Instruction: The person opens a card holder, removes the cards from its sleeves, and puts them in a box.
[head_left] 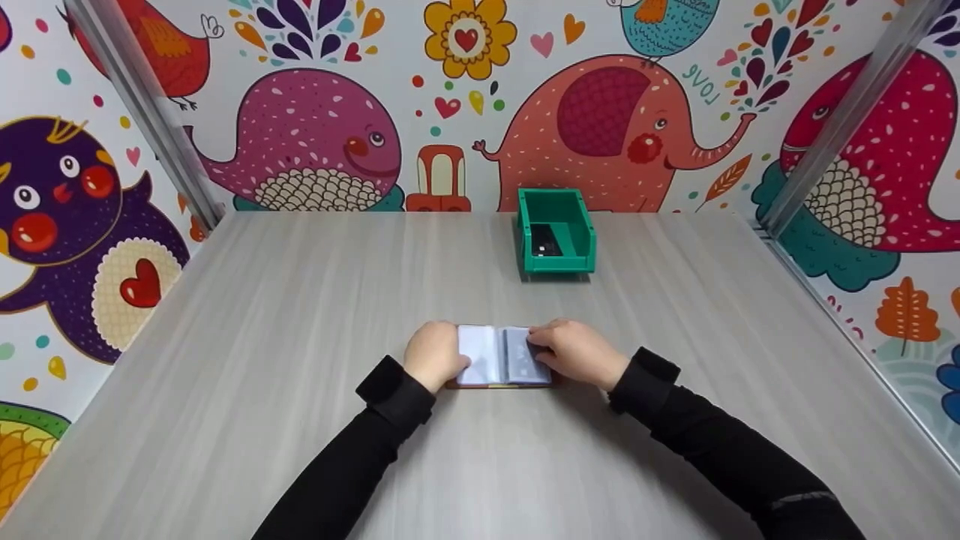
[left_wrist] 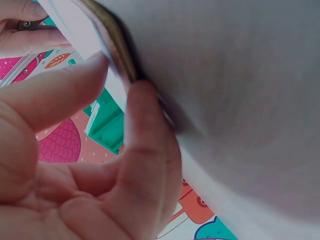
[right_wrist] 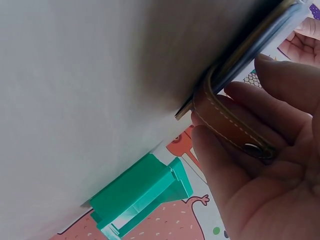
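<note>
A card holder [head_left: 493,358] with clear plastic sleeves lies spread apart between both hands, low over the table. My left hand [head_left: 435,355] pinches its left edge, thumb on the sleeve and fingers under the cover [left_wrist: 117,37]. On the opposite side my right hand [head_left: 581,351] grips the right edge, its thumb over the stack of sleeves. In the right wrist view a brown stitched strap [right_wrist: 220,117] with a metal snap hangs from the cover against the fingers of that hand.
Beyond the hands, near the back wall, stands a green bin [head_left: 557,264] with a small black item [head_left: 545,240] inside. Printed walls [head_left: 322,142] close off the back and both sides of the light wood-grain table [head_left: 300,315].
</note>
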